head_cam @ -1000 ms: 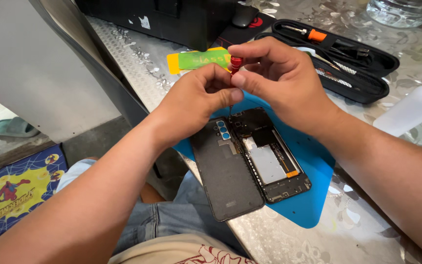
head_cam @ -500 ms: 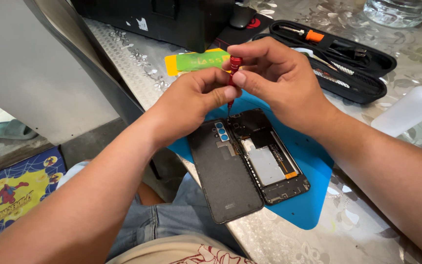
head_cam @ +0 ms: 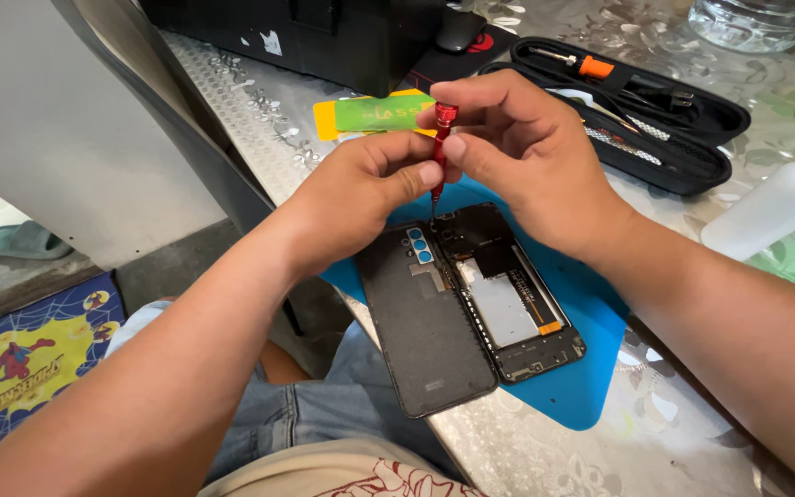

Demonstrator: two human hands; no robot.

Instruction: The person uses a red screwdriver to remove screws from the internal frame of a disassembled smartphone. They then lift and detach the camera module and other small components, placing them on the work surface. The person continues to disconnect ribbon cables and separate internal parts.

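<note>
An opened smartphone (head_cam: 517,304) lies on a blue mat (head_cam: 581,387), with its black back cover (head_cam: 430,331) folded out to the left. A small red screwdriver (head_cam: 441,147) stands upright, its tip on the phone's top edge. My right hand (head_cam: 526,156) grips the screwdriver's upper shaft with thumb and fingers. My left hand (head_cam: 361,189) pinches the shaft lower down with thumb and forefinger.
A black zip tool case (head_cam: 655,110) lies open behind the mat. Green and yellow plastic cards (head_cam: 374,115) lie behind my hands. A clear plastic bottle (head_cam: 775,207) rests at the right, a black box (head_cam: 342,37) at the back. The table edge runs along the left.
Both hands have turned the screwdriver upright and brought its tip down onto the phone's top edge; the view has shifted slightly.
</note>
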